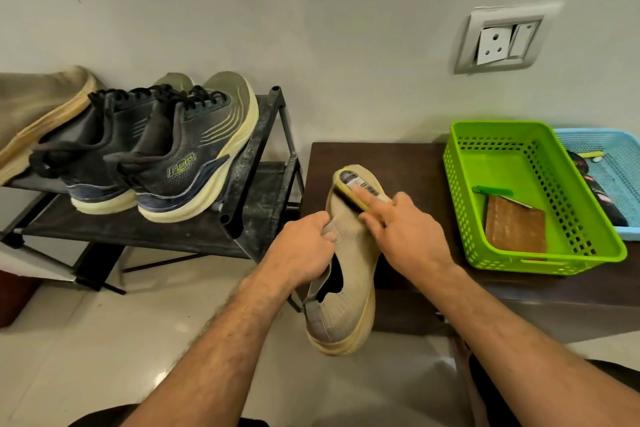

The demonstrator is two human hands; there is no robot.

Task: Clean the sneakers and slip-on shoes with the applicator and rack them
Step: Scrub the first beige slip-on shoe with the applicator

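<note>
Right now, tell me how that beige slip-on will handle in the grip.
The beige slip-on probably flexes: its knit collar folds under the left hand. The thick sole likely stays firmer. It seems light, since that one hand holds it up.

I take this for a room in a home. At left a low black shoe rack (263, 149) carries worn sneakers (183, 156) against a plain painted wall (311, 10). A wall socket (500, 40) sits far right, above a dark wooden bench (398, 163) holding plastic baskets (533, 198), over glossy floor tiles (104, 340).
</note>
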